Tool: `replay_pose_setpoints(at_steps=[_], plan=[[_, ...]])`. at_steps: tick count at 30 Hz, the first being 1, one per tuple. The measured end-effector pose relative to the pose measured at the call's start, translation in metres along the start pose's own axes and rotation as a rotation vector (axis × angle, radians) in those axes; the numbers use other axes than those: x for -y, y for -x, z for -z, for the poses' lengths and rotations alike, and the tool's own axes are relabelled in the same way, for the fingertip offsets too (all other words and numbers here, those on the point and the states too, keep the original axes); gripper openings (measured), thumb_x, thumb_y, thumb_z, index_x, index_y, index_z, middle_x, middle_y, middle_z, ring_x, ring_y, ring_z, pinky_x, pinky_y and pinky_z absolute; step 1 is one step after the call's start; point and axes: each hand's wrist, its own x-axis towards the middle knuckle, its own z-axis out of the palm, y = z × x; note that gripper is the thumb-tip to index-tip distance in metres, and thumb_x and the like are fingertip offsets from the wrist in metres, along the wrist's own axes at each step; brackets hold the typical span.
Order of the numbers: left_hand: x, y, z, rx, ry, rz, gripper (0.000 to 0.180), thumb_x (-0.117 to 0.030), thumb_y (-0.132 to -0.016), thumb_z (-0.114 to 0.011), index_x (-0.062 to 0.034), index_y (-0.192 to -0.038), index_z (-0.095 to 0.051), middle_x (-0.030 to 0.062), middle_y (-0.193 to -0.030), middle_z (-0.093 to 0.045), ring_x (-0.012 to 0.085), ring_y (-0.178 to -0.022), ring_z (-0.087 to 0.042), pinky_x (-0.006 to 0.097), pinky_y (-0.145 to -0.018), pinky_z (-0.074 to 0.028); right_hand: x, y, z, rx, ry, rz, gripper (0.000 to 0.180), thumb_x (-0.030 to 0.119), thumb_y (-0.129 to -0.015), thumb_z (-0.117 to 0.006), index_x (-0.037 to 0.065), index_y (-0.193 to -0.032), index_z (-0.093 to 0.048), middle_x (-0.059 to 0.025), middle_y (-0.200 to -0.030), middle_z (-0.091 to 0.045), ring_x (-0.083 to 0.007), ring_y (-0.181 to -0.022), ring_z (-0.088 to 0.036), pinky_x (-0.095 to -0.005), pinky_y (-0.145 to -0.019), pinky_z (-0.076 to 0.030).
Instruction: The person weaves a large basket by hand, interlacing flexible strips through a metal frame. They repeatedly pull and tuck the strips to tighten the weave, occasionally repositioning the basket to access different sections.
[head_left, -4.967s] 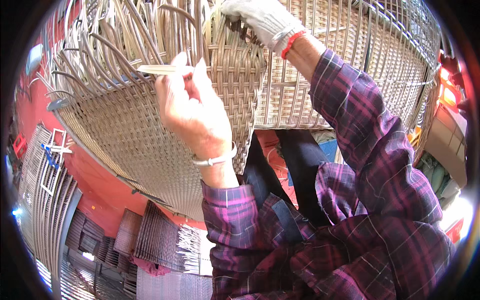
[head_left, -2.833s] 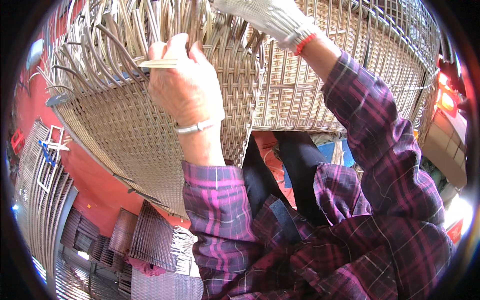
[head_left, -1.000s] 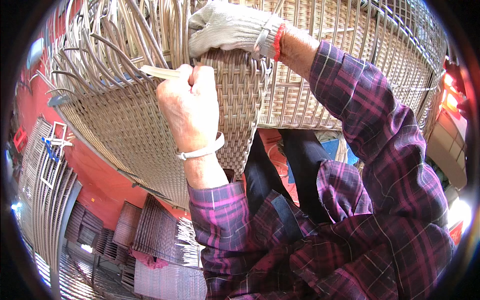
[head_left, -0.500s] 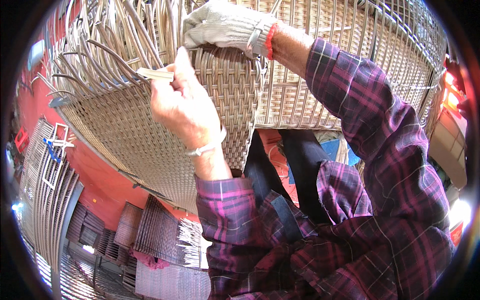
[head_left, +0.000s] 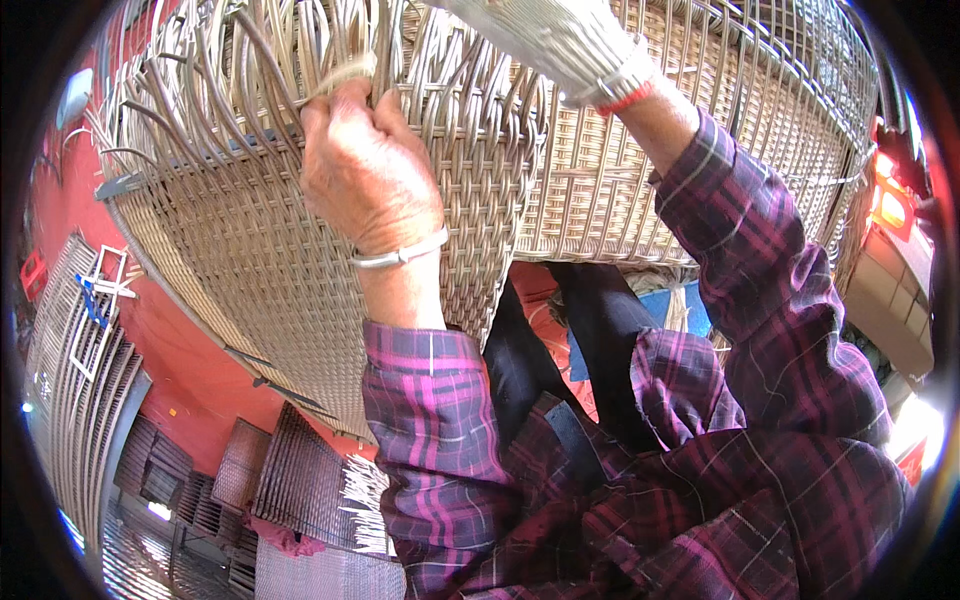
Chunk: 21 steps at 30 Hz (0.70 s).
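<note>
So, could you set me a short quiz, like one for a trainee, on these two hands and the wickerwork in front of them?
1. Multiple choice: which hand is gloved? A, the left; B, the right; C, neither.
2. True or false: a pale band circles the wrist of the left hand.
3. Fill in: beside the loose strands above the woven panel, the left hand holds a pale, thin ____.

Key:
1. B: the right hand is gloved.
2. True.
3. Strip; it looks blurred.
</note>
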Motion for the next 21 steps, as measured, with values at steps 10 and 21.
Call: replay_pose_setpoints(at_steps=[10,21], plan=[[0.006,0.015,0.031,0.058,0.725,0.371,0.012,-0.001,-0.083,-0.067,-0.0014,-0.084,-0.055,-0.0016,-0.062,-0.054,0.0027,-0.050,-0.042,0.020,-0.044,-0.034,0.012,0.016,-0.012,0.238,0.002,0.235,0.009,0.013,-0.083,-0.058,0.010,-0.090,-0.057,-0.0106,-0.080,-0.057,-0.0297,-0.075,-0.059,-0.0398,-0.067,-0.048],[0.015,0.022,0.033,0.203,0.489,0.266,0.029,-0.011,-0.083,-0.068,-0.0017,-0.064,-0.049,-0.0041,-0.053,-0.037,0.0054,-0.050,-0.031,0.024,-0.045,-0.026,-0.004,0.011,-0.022,0.447,0.275,0.114,0.019,0.030,-0.085,-0.057,0.015,-0.088,-0.069,-0.0070,-0.075,-0.066,-0.0232,-0.069,-0.065,-0.0367,-0.068,-0.052]])
